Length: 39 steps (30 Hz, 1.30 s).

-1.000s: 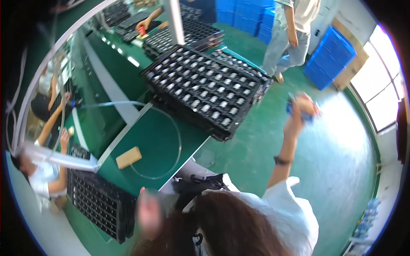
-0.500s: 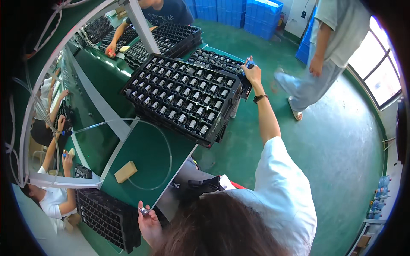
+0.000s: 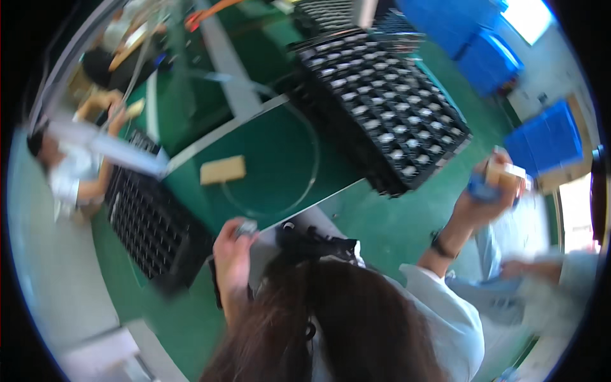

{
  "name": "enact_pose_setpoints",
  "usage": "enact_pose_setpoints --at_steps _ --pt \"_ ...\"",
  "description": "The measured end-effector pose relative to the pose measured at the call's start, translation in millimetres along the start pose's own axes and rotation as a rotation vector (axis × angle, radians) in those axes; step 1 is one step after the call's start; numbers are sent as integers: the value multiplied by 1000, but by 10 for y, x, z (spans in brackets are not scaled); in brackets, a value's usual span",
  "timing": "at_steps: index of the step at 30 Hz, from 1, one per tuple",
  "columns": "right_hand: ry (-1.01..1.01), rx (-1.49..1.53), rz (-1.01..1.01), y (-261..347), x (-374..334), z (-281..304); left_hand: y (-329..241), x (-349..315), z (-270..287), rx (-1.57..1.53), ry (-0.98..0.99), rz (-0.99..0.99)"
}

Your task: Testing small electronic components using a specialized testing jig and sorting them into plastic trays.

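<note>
My left hand (image 3: pixel 231 258) is closed at the table's near edge, pinching a small silver part (image 3: pixel 247 227) between thumb and fingertips. Raised at the right, my right hand (image 3: pixel 478 205) is curled around a blue object (image 3: pixel 482 191), smeared by motion, so its kind is unclear. Something pale shows at those fingertips, also blurred. To the left of that hand stands a stack of black trays (image 3: pixel 398 181), the top one filled with rows of small silver parts. A tan block (image 3: pixel 223 170) lies on the green table (image 3: pixel 280 159), beyond my left hand.
A clear tube (image 3: pixel 316 149) loops over the table. Another black tray (image 3: pixel 149 216) with many pockets is at the left, near a seated person (image 3: pixel 76 172). Blue bins (image 3: pixel 547 140) stand at the far right. A blurred person (image 3: pixel 534 286) is close by my right arm.
The view has swung, shifting the table and trays. My right hand has come away from the trays' far side toward the right, still with the blue object. My left hand keeps its small part.
</note>
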State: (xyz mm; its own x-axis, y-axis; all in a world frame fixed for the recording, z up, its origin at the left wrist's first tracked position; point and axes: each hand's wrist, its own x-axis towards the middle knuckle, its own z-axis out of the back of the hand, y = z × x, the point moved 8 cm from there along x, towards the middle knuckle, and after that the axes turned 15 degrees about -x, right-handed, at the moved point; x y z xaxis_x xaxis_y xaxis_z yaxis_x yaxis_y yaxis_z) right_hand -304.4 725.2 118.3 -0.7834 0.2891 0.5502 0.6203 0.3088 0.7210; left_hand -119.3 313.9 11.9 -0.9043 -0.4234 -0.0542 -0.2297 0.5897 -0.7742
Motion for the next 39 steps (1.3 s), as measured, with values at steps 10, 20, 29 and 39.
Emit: enact_pose_setpoints --at_steps 10,20,29,39 --pt "597 87 -658 -947 -1800 -2410 -40 131 -349 -71 -19 50" --pt "652 40 -784 -1100 -2243 -2547 12 -11 33 -141 -164 8" --pt "915 -235 -519 -2028 -2242 -3040 259 42 545 -63 -301 15" --pt "1076 -633 -113 -2755 -2289 -3619 -112 -322 746 -155 -313 -35"
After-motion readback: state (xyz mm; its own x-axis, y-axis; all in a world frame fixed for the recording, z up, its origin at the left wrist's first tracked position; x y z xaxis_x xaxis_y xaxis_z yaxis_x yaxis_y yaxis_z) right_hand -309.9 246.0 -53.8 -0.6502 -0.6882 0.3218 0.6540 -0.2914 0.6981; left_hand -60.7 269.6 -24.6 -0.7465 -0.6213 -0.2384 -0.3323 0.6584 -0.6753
